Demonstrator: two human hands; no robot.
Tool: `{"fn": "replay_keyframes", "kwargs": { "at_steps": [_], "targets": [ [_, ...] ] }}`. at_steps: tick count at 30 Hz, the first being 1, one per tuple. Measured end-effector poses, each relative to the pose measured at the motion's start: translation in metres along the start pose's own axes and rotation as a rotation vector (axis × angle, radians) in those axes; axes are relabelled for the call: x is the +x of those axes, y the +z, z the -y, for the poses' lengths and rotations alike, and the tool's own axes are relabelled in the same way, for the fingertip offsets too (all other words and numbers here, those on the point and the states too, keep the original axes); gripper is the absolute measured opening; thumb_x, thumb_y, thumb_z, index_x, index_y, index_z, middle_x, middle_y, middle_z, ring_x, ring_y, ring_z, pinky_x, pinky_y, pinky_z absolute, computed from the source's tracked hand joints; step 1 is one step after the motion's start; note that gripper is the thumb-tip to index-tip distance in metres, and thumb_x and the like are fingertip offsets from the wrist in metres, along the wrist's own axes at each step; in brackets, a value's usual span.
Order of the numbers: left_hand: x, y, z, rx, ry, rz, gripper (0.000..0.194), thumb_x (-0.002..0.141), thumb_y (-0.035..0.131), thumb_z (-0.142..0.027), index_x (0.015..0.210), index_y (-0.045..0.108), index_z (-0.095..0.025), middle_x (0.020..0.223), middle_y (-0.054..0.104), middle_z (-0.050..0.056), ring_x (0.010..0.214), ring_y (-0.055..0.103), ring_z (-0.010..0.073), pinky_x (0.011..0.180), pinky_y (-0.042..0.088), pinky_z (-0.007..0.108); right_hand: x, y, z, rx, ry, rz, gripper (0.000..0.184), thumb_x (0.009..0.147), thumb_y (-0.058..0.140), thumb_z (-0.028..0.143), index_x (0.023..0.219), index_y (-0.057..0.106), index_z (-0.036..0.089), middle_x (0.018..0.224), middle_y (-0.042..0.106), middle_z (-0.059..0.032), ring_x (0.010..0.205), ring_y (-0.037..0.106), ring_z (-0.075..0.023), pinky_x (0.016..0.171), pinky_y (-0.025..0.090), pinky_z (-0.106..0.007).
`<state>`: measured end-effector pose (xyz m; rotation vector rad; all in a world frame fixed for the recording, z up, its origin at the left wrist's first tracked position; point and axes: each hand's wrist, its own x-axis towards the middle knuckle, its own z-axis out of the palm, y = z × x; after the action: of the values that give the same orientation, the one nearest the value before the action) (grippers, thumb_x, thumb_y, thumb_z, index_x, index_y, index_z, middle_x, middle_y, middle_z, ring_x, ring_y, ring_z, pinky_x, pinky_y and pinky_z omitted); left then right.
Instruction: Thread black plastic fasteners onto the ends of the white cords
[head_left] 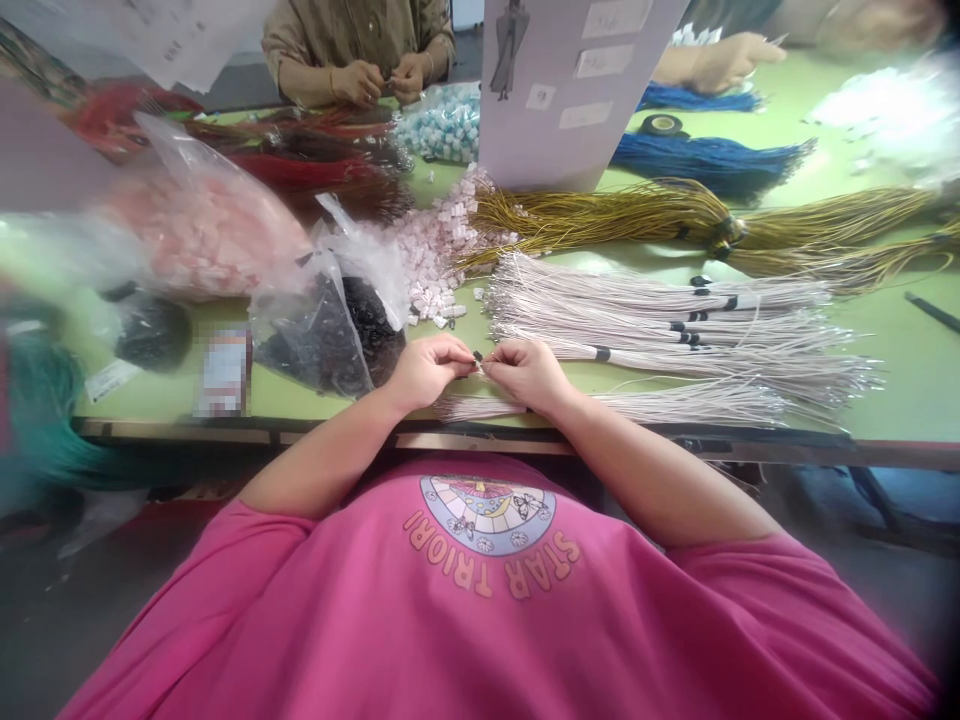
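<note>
My left hand (433, 372) is closed in a pinch on a small black plastic piece (478, 356), just above the table's near edge. Facing it, my right hand (531, 376) pinches what looks like the end of a thin white wire, mostly hidden by the fingers. The fingertips of both hands almost meet. Under and beside my right hand lies a bundle of white wires (697, 402). More white wire bundles (652, 300), bound with black tape, lie behind it. An open plastic bag of small black pieces (322, 335) stands left of my left hand.
Loose pale pink connectors (435, 250) are heaped behind my hands, beside a bag of pink pieces (217, 240). Yellow wires (622, 215) stretch across the back. An upright panel (562, 110) divides the table. Across it, a co-worker's hands (382, 80) hold something small.
</note>
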<state>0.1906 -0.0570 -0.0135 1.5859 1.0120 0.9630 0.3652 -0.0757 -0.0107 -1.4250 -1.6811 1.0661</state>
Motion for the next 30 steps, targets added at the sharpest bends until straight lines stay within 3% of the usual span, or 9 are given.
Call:
{"fn": "replay_keyframes", "kwargs": {
  "at_steps": [4,10,15,19,21,24,30],
  "targets": [
    [0.000,0.000,0.001,-0.003,0.022,0.004,0.013,0.061,0.072,-0.025,0.067,0.068,-0.014,0.077,0.063,0.004,0.066,0.060,0.0122,0.067,0.053,0.029,0.001,0.001,-0.001,-0.022,-0.026,0.010,0.018,0.066,0.055,0.027,0.066,0.067,0.013,0.059,0.059,0.0000,0.057,0.048,-0.0100,0.055,0.036,-0.021],
    [0.000,0.000,0.004,0.019,0.024,0.030,0.014,0.062,0.071,-0.026,0.067,0.068,-0.014,0.078,0.063,0.004,0.069,0.061,0.0131,0.069,0.052,0.030,0.001,0.000,0.000,-0.022,0.044,0.023,0.019,0.067,0.054,0.028,0.067,0.067,0.013,0.054,0.057,0.0009,0.053,0.047,-0.0096,0.052,0.036,-0.022],
    [0.002,-0.003,0.004,0.071,0.009,0.009,0.017,0.062,0.071,-0.029,0.068,0.067,-0.013,0.078,0.063,0.005,0.068,0.061,0.0139,0.068,0.052,0.030,0.002,0.000,-0.001,-0.004,0.014,0.001,0.020,0.067,0.056,0.027,0.069,0.069,0.012,0.061,0.062,-0.0015,0.059,0.052,-0.0113,0.057,0.039,-0.022],
    [0.001,-0.025,-0.011,0.361,0.104,0.019,0.014,0.070,0.063,-0.025,0.080,0.068,-0.016,0.088,0.064,0.006,0.075,0.059,0.0148,0.074,0.049,0.031,0.004,-0.005,-0.004,0.065,0.053,-0.036,0.025,0.067,0.057,0.032,0.076,0.070,0.012,0.068,0.066,-0.0035,0.062,0.055,-0.0131,0.061,0.042,-0.025],
    [-0.004,-0.040,-0.021,0.560,0.138,0.063,0.019,0.074,0.057,-0.022,0.090,0.068,-0.019,0.098,0.063,0.005,0.081,0.058,0.0157,0.079,0.047,0.032,0.005,-0.007,-0.004,0.097,0.076,-0.045,0.027,0.067,0.059,0.033,0.079,0.071,0.012,0.072,0.067,-0.0048,0.065,0.057,-0.0143,0.064,0.044,-0.027],
    [-0.014,-0.058,-0.028,0.876,0.135,0.193,0.020,0.077,0.053,-0.023,0.090,0.069,-0.022,0.094,0.065,0.004,0.086,0.056,0.0196,0.083,0.042,0.034,0.004,-0.010,-0.003,0.129,0.096,-0.060,0.027,0.067,0.059,0.034,0.078,0.071,0.011,0.075,0.068,-0.0058,0.067,0.059,-0.0151,0.068,0.045,-0.028],
    [-0.024,-0.055,-0.014,1.097,0.166,0.315,0.020,0.080,0.049,-0.024,0.085,0.069,-0.020,0.090,0.062,0.007,0.082,0.050,0.0199,0.077,0.040,0.034,0.002,-0.007,0.001,0.115,0.114,-0.005,0.026,0.064,0.060,0.032,0.076,0.070,0.012,0.067,0.066,-0.0043,0.060,0.055,-0.0125,0.059,0.043,-0.025]
  ]
}}
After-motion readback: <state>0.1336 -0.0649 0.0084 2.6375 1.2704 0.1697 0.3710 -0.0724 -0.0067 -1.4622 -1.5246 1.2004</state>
